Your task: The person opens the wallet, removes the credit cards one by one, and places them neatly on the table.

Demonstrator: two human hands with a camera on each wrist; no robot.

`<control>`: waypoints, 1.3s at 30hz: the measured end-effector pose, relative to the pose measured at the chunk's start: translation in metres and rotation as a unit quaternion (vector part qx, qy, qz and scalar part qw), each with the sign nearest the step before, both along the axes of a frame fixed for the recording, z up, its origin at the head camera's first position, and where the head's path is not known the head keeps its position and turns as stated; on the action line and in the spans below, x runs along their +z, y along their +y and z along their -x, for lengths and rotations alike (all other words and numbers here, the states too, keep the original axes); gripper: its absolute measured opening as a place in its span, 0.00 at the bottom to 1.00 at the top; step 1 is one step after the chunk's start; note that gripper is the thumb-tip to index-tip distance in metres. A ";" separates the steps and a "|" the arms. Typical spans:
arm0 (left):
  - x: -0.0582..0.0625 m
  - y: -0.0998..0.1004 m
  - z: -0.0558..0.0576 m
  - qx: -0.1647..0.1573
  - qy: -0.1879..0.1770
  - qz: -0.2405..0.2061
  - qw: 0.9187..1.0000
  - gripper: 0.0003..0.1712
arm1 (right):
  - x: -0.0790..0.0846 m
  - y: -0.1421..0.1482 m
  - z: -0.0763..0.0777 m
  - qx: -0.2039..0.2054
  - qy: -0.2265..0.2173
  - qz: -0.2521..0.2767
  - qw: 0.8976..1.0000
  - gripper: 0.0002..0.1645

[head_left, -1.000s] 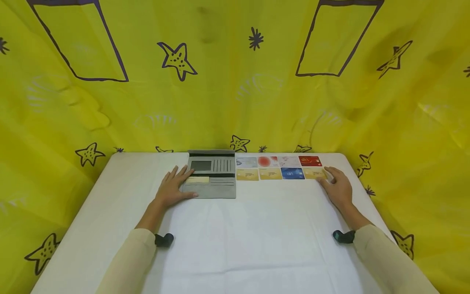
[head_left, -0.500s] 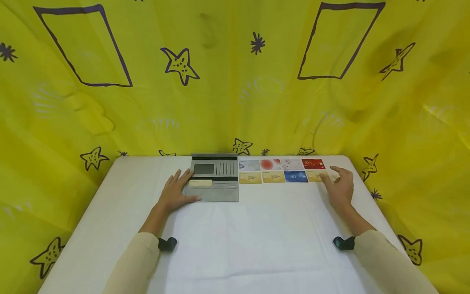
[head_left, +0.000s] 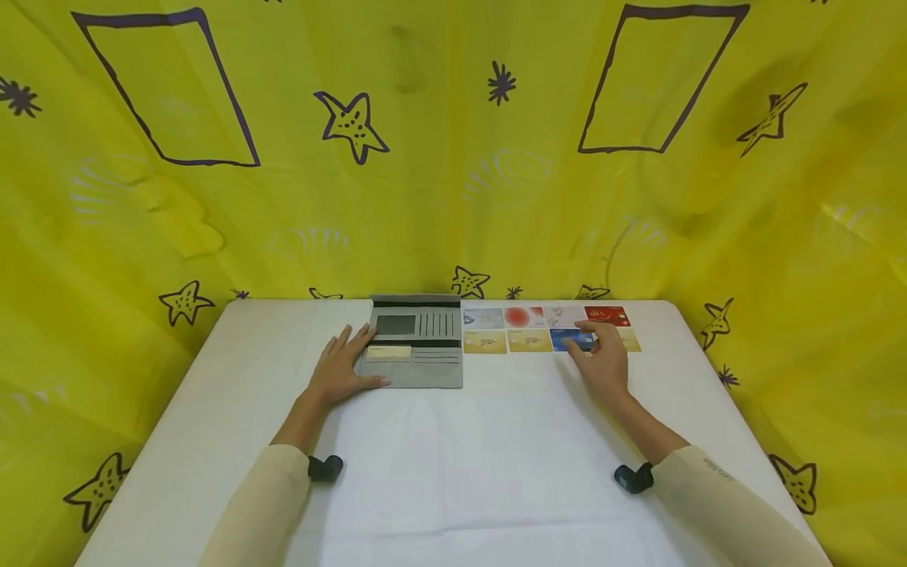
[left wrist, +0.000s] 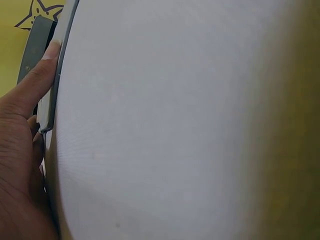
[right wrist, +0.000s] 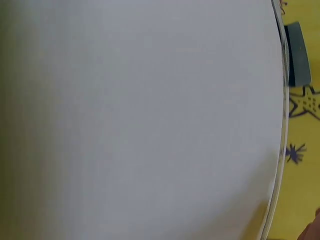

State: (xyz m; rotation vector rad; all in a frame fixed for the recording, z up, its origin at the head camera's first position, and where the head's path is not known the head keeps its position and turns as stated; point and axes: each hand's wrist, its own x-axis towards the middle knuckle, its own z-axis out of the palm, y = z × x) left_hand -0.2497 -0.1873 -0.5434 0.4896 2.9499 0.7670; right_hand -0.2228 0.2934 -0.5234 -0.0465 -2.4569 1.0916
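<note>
A grey wallet lies unfolded at the back of the table, with a pale yellow card in one of its slots. My left hand rests on the wallet's left edge, fingers spread; the left wrist view shows the thumb on its front edge. To the right of the wallet several cards lie in two rows. Over the blue card hovers my right hand, thumb and forefinger apart with nothing seen between them. Behind that hand are a red card and a partly hidden gold card.
Further cards lie between wallet and right hand: two gold ones, a silvery one, one with a red disc and a pale one. The white table ends against a yellow curtain.
My right hand has left the gold card at the row's right end and moved left to the blue card. The left hand stays on the wallet. The head view has shifted slightly.
</note>
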 end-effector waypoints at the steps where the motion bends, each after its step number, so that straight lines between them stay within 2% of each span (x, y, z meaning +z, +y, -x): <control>1: 0.000 0.000 0.000 0.000 0.001 0.001 1.000 0.63 | 0.001 -0.004 0.000 0.007 -0.003 0.002 1.000 0.23; 7: -0.003 -0.002 0.002 -0.003 0.006 0.004 1.000 0.63 | 0.008 -0.029 0.002 0.040 -0.008 0.038 0.998 0.22; 14: -0.002 0.000 -0.001 -0.009 0.003 -0.006 1.000 0.63 | 0.013 -0.054 0.006 0.094 0.028 0.041 0.994 0.19; 23: -0.002 0.000 -0.001 -0.001 0.006 -0.005 1.000 0.63 | 0.020 -0.079 0.013 0.123 0.025 0.060 0.990 0.17; 33: -0.002 0.000 0.000 -0.002 0.004 -0.006 1.000 0.63 | 0.020 -0.098 0.016 0.132 0.035 0.086 0.987 0.16; 39: -0.001 -0.001 0.000 -0.001 0.004 -0.007 1.000 0.64 | 0.018 -0.109 0.019 0.138 0.016 0.093 0.986 0.17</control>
